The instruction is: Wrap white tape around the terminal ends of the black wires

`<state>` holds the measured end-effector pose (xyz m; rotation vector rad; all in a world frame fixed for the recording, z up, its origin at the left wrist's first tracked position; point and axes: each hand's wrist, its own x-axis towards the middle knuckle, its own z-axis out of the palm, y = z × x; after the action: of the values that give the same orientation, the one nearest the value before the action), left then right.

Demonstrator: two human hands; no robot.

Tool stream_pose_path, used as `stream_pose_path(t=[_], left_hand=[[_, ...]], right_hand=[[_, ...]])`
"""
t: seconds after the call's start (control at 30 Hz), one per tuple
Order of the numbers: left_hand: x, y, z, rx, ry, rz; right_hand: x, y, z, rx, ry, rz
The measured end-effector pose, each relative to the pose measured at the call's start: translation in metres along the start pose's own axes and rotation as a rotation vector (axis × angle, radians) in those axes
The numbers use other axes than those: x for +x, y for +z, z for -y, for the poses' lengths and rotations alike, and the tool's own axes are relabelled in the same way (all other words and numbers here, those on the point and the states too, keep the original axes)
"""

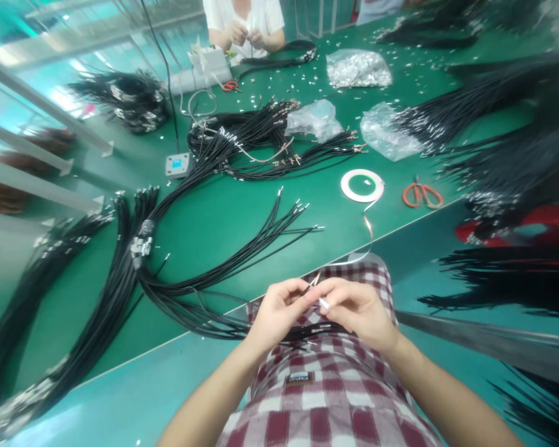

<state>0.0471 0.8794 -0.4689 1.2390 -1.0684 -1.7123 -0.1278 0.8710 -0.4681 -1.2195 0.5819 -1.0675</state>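
My left hand and my right hand meet over my lap, fingertips pinched together on a small metal cable end. A thin strip of copper tape runs from a white tape roll on the green table down toward my fingers. A bundle of black cables fans across the table edge and trails to my lap under my hands. My checked shirt lies below both hands.
Orange scissors lie right of the tape roll. Plastic bags of metal parts and more black cable bundles cover the far table. A grey meter box sits left. Another person's hands work at the far end.
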Motion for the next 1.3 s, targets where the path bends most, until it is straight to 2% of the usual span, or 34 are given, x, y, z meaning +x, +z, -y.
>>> stream_pose_path(t=[0.1, 0.23, 0.33, 0.47, 0.63, 0.77, 0.93, 1.0, 1.1, 1.3], left_hand=[[0.001, -0.001, 0.003, -0.006, 0.057, -0.011], [-0.005, -0.004, 0.002, -0.022, 0.151, -0.156], [-0.010, -0.003, -0.001, 0.038, 0.255, -0.219], [-0.010, 0.004, 0.003, 0.086, 0.333, -0.196], [-0.001, 0.007, 0.018, 0.028, 0.326, -0.253], [0.007, 0.007, 0.031, 0.048, 0.392, -0.285], [0.012, 0.010, 0.049, 0.040, 0.440, -0.395], [0.013, 0.010, 0.054, 0.048, 0.459, -0.403], [0.013, 0.011, 0.057, 0.048, 0.482, -0.394], [0.009, 0.023, 0.051, -0.018, 0.530, -0.462]], right_hand=[[0.002, 0.005, -0.002, -0.060, -0.017, -0.070], [0.005, 0.003, 0.000, -0.388, -0.108, -0.152], [0.004, 0.000, -0.003, -0.521, -0.159, -0.154], [0.001, 0.000, -0.010, -0.621, -0.168, -0.102], [-0.003, 0.003, -0.016, -0.626, -0.073, -0.073], [-0.005, 0.002, -0.024, -0.585, -0.043, -0.088], [-0.008, 0.003, -0.035, -0.590, -0.021, -0.154], [-0.008, 0.004, -0.037, -0.593, -0.014, -0.176], [-0.006, 0.006, -0.038, -0.597, -0.005, -0.191], [-0.005, 0.006, -0.038, -0.636, -0.001, -0.217]])
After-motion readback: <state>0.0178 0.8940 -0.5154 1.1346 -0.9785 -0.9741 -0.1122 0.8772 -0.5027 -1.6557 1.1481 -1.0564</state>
